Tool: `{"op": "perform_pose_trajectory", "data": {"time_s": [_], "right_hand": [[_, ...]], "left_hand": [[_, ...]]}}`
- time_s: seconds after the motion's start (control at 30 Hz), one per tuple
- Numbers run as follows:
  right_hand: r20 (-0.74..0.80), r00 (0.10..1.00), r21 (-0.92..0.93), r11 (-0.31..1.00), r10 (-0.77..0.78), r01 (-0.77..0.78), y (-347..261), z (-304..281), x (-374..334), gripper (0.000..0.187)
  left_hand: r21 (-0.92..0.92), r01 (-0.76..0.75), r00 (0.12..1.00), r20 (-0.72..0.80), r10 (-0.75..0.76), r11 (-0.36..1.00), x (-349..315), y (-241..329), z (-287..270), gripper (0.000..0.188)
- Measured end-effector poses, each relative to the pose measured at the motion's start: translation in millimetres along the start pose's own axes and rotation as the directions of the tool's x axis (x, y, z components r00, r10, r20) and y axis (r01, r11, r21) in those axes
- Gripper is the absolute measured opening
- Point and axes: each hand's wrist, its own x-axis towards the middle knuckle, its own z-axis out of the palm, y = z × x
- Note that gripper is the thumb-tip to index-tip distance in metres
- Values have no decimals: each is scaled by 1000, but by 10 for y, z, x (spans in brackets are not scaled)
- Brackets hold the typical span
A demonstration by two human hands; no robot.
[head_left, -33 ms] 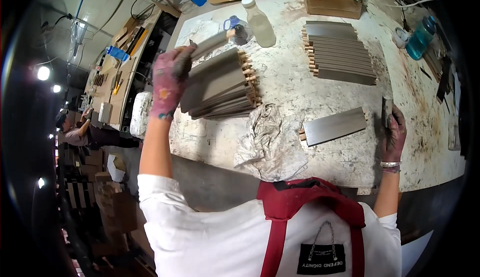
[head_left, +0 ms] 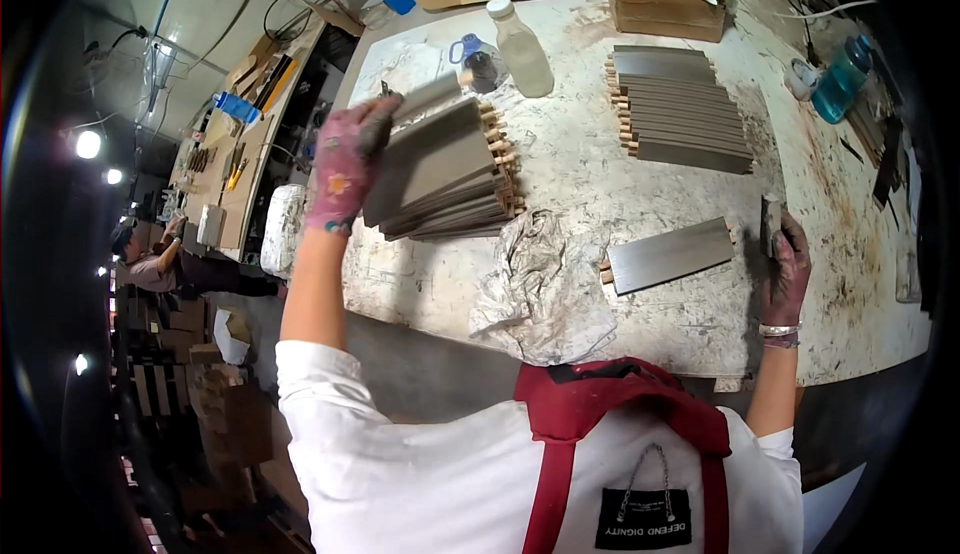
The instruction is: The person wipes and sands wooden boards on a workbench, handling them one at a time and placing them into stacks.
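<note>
Your left hand (head_left: 352, 159) has fingers closed on 1 grey board (head_left: 430, 96), near the left pile's (head_left: 430, 169) far side. It seems stiff, light, perhaps slippery; hold its edges. Your right hand (head_left: 788, 272) pinches 1 small block (head_left: 771, 224).

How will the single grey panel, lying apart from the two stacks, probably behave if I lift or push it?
The grey panel is probably stiff, as its long edges look straight. It seems unlikely to roll or tip, since it lies on its broad flat face on the worktable. Its sheen suggests a smooth surface, so it may feel slippery.
</note>
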Motion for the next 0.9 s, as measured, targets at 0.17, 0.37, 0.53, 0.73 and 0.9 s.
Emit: {"op": "perform_pose_trajectory", "data": {"time_s": [0.17,0.37,0.53,0.73,0.9], "right_hand": [[33,999,-68,998,-2,4,-67,44,-62,64],[24,1000,-24,1000,-5,5,76,-163,-140,51],[42,998,-53,998,38,-36,12,-42,-171,49],[-43,995,-78,992,93,-96,-25,-106,-202,52],[-77,997,-175,984,28,-41,-36,-254,-305,51]], "left_hand": [[-176,230,926,341,-160,957,-205,-24,323,42],[-440,453,840,503,-205,775,-227,-248,437,53],[-575,755,648,729,-223,315,-221,-354,613,67],[-427,595,752,595,-284,681,-155,-344,707,62],[-287,310,950,115,-289,906,-143,330,164,78]]}}
